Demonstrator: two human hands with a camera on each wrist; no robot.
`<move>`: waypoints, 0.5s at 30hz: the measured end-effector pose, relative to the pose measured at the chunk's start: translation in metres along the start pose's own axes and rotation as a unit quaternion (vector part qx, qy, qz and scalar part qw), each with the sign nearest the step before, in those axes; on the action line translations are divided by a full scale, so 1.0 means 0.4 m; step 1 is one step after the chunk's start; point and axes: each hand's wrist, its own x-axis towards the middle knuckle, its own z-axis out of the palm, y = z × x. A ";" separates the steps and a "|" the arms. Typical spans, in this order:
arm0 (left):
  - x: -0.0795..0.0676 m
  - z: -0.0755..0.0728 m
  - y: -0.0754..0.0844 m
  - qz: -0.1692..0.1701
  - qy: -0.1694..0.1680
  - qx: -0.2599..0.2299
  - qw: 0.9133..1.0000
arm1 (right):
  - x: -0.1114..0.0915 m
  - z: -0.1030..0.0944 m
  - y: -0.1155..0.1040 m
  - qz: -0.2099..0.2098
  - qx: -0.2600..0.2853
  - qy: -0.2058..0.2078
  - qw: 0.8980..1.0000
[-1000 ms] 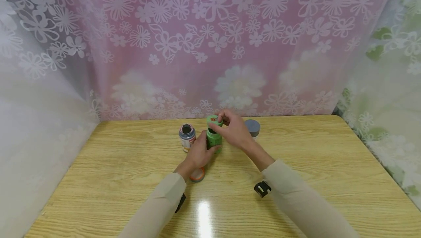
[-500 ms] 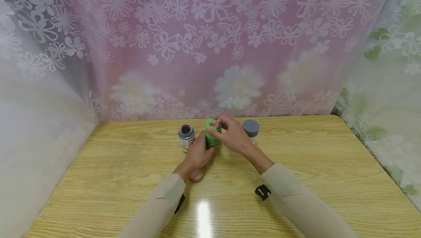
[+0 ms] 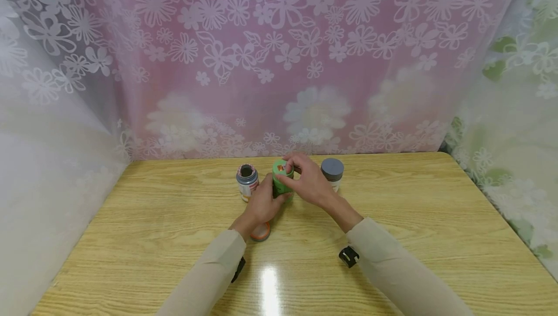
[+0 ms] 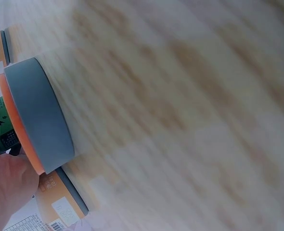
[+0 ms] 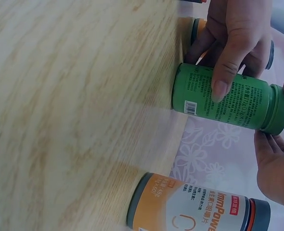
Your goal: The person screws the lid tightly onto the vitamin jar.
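Note:
In the middle of the head view a green bottle stands upright on the table, its green lid seated on the mouth. My left hand grips the bottle's body from the left, with the thumb across the printed label in the right wrist view. My right hand pinches the lid's rim between thumb and fingers. Left of the bottle, an open white-and-orange bottle shows its dark mouth. Near my left wrist lies a loose grey lid with an orange inner rim.
Behind my right hand stands another white-and-orange bottle with its grey cap on. The wooden table ends at a pink floral curtain along the back. Pale floral cloth hangs at both sides.
My right hand has lowered the green lid from above the bottle's open mouth onto it. My left hand keeps its grip on the bottle. Over the last half second little differs.

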 end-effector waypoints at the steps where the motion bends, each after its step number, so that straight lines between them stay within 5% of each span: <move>1: 0.000 0.000 0.000 0.000 0.001 0.000 1.000 | 0.000 0.000 0.001 -0.001 -0.001 0.001 1.000; 9: 0.003 -0.001 -0.001 -0.001 -0.001 0.003 1.000 | -0.001 -0.002 -0.003 -0.007 -0.020 -0.002 1.000; 15: -0.001 -0.003 0.003 -0.007 -0.002 0.000 1.000 | 0.011 -0.033 -0.035 -0.012 -0.073 -0.041 0.996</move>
